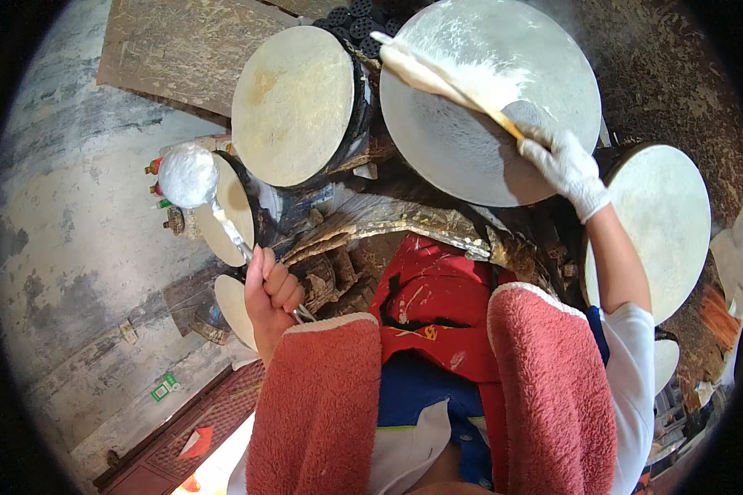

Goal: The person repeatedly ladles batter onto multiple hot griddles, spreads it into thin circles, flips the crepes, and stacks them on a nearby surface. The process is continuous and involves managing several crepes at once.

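My bare left hand (pixel 274 289) is closed round the metal handle of a ladle (pixel 188 176), its round bowl coated white and held out to the left. My right hand (pixel 565 169), in a white knitted glove, grips a wooden batter spreader (pixel 504 122). White batter covers the far part of that spreader, which slants across a large round griddle (pixel 470 177). A wet white smear of batter (pixel 504 78) lies on the far half of the griddle. Whether the spreader touches the surface I cannot tell.
Pale round griddles flank the large one: one at left (pixel 293 107), one at right (pixel 656 223), and a smaller one (pixel 223 213) under the ladle. Black honeycomb coal briquettes (pixel 359 25) stand at the back. A red apron (pixel 437 289) and red towel (pixel 326 404) hang on me.
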Demonstrator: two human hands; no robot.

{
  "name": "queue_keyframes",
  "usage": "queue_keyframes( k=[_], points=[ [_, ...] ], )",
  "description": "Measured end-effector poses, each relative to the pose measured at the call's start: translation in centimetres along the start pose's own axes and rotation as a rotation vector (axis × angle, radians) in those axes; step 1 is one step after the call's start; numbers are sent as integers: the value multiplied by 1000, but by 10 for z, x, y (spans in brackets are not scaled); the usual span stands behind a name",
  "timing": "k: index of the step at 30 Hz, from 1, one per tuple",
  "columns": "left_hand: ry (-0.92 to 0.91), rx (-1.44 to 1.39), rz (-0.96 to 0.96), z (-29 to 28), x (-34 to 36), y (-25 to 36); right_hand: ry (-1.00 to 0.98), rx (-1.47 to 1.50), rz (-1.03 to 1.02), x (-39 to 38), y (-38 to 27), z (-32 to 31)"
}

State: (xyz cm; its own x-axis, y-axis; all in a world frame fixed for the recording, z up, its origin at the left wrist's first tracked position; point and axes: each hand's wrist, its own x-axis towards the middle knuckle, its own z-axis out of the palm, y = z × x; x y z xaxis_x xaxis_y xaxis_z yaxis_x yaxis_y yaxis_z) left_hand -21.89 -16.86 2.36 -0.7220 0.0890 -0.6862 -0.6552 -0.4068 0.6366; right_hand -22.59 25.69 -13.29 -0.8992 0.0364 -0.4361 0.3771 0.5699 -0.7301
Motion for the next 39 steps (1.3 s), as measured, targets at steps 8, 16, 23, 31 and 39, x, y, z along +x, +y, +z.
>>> queue_keyframes(
  k=[8,16,23,31,39],
  points=[
    [-115,70,-77,-33,36,24,186,192,23,-111,-5,100],
    [-197,19,-153,-114,56,76,401,733,575,-173,-40,269],
    [-138,-10,-55,-181,39,112,615,1262,241,-19,-144,305],
    [-303,-21,-78,-224,48,132,870,1538,498,21,-180,328],
    [-256,-68,-84,-242,64,144,795,1540,500,30,-186,326]
  ],
)
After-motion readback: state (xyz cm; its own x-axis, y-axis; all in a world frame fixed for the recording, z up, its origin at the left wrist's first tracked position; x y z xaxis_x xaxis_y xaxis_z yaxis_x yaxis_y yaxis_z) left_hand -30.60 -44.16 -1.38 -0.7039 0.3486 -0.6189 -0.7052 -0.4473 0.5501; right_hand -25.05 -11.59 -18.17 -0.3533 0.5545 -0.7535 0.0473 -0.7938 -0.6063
